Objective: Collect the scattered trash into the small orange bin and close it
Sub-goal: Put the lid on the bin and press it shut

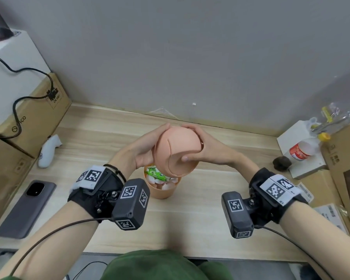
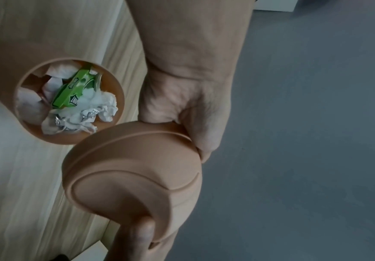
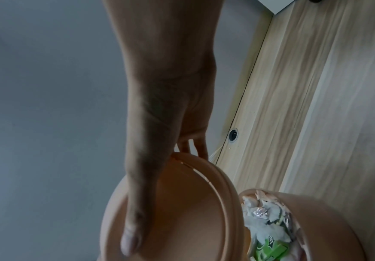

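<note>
The bench (image 1: 200, 215) carries the small orange bin (image 1: 164, 190), my landmark, standing open near the middle. Just above it, tilted, hangs the domed lid (image 1: 176, 152), gripped from either side: left hand (image 1: 146, 146) and right hand (image 1: 206, 146) both curl round its rim, likely to square it over the mouth. Inside the bin sit crumpled white paper (image 2: 97, 106) and a green wrapper (image 2: 70, 93) (so collecting looks finished).
</note>
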A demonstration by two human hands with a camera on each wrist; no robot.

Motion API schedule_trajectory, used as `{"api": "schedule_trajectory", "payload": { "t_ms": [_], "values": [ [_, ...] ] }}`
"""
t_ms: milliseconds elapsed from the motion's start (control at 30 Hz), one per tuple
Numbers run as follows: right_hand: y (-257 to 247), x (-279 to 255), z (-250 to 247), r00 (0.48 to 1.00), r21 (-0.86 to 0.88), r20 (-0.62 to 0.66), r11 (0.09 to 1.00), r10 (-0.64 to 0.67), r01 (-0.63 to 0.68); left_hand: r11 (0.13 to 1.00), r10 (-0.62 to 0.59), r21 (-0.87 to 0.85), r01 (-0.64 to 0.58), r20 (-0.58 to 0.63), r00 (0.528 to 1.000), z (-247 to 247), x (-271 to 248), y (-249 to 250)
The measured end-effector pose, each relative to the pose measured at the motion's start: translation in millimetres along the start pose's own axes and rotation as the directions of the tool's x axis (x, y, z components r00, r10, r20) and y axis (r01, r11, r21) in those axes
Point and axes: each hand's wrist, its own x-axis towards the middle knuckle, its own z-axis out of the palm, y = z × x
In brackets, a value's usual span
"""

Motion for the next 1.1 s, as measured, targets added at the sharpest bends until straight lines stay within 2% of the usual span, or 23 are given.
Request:
{"api": "schedule_trajectory", "payload": {
  "t_ms": [67, 167, 233, 300, 367, 500, 633, 733, 833, 933, 1100],
  "values": [
    [2.4, 0.4, -3.3, 0.999, -0.009, 0.029, 0.999, 0.039, -0.039, 0.999, -0.015, 0.031, 0.016, -0.035, 0.999, 0.8, 1.2, -3.6],
    [14.1, -1.2, -7.5, 0.992, 0.069, 0.049, 0.991, 0.114, -0.118, 0.991, 0.045, 0.131, -0.019, -0.198, 0.979, -3.1, 4.0, -10.6],
    [27.4, -5.5, -9.1, 0.986, 0.148, 0.031, 0.975, 0.166, -0.168, 0.985, 0.117, 0.163, -0.06, -0.37, 0.922, -16.0, 8.1, -21.1],
    [43.0, -11.3, -9.4, 0.975, 0.229, -0.006, 0.949, 0.224, -0.216, 0.979, 0.149, 0.2, -0.047, -0.532, 0.834, -32.9, 10.2, -36.5],
    [60.5, -17.5, -7.9, 0.959, 0.286, -0.045, 0.923, 0.281, -0.257, 0.979, 0.105, 0.204, 0.023, -0.592, 0.799, -44.5, 9.8, -55.6],
    [97.5, -33.3, -4.0, 0.927, 0.341, -0.048, 0.879, 0.371, -0.334, 0.966, -0.016, 0.202, 0.16, -0.574, 0.819, -47.6, 14.7, -89.3],
    [121.6, -50.7, -5.6, 0.923, 0.361, -0.006, 0.861, 0.386, -0.357, 0.949, 0.018, 0.268, 0.167, -0.574, 0.819, -24.5, 26.9, -95.8],
    [133.7, -62.1, -8.0, 0.92, 0.363, 0.03, 0.853, 0.391, -0.374, 0.938, 0.015, 0.303, 0.171, -0.525, 0.851, 0.7, 36.4, -96.6],
    [143.3, -65.5, -15.3, 0.917, 0.403, -0.021, 0.843, 0.397, -0.356, 0.922, 0.001, 0.344, 0.175, -0.456, 0.89, 22.4, 44.5, -99.3],
    [146.7, -63.8, -25.9, 0.913, 0.403, -0.117, 0.859, 0.391, -0.317, 0.904, -0.023, 0.394, 0.163, -0.337, 0.941, 38.2, 49.2, -101.8],
    [141.0, -49.0, -29.0, 0.917, 0.237, -0.218, 0.929, 0.335, -0.284, 0.889, -0.048, 0.434, 0.148, -0.232, 0.972, 46.8, 53.8, -101.4]
  ]
}}
